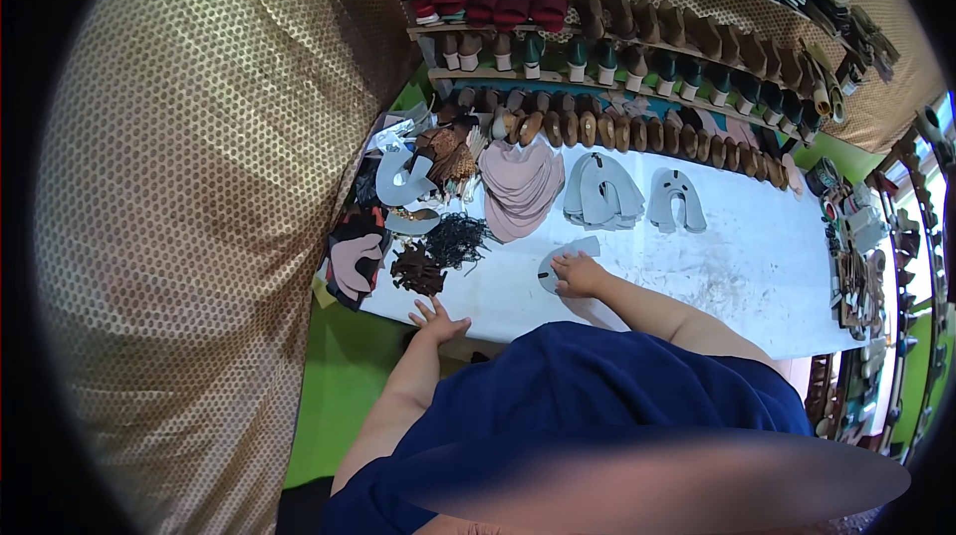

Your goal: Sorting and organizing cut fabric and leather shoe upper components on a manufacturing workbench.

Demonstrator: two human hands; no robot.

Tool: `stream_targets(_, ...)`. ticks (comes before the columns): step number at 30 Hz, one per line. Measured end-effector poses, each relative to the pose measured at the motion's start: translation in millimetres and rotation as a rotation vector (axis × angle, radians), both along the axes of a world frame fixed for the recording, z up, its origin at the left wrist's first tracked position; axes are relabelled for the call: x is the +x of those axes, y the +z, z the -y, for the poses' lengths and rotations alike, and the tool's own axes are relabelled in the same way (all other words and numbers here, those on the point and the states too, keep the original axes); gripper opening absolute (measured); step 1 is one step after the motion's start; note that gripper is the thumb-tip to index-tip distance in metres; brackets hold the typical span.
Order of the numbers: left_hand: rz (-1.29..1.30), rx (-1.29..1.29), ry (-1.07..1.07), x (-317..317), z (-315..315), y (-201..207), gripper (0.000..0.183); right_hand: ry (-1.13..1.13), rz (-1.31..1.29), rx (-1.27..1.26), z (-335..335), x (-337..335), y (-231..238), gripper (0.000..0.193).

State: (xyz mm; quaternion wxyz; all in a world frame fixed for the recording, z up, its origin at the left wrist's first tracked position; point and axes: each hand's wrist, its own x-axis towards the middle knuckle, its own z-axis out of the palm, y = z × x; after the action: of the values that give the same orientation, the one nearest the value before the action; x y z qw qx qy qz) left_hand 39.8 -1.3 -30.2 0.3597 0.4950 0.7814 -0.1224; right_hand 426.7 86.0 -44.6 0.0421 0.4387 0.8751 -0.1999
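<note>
Head cam: two grey stacks [603,193], one loose grey cutout [554,266] under the right hand [578,274], fingers flat on it; left hand [436,318] splayed, empty.

The counter [737,276] is lying in front of the person, with shelves of shoe lasts [607,67] running behind it. A cut piece [560,266] is lying near the counter's front edge under the right hand [578,274]. The left hand [436,319] is resting at the front edge, to its left. Behind the cut piece, a stack of insole pieces [520,186] is sitting left of two piles of curved upper pieces [637,198]. A heap of laces [453,238] is lying at the counter's left end.
</note>
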Motion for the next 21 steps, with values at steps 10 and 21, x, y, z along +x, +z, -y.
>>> stream_targets(10,0.004,0.017,-0.014,-0.9,-1.3,0.1,0.134,-0.034,0.146,-0.007,29.5,-10.9,37.1,0.065)
stream_targets(21,0.052,0.030,-0.071,-4.8,2.8,-1.9,0.134,-0.031,0.180,0.135,-11.9,-51.6,51.5,0.050)
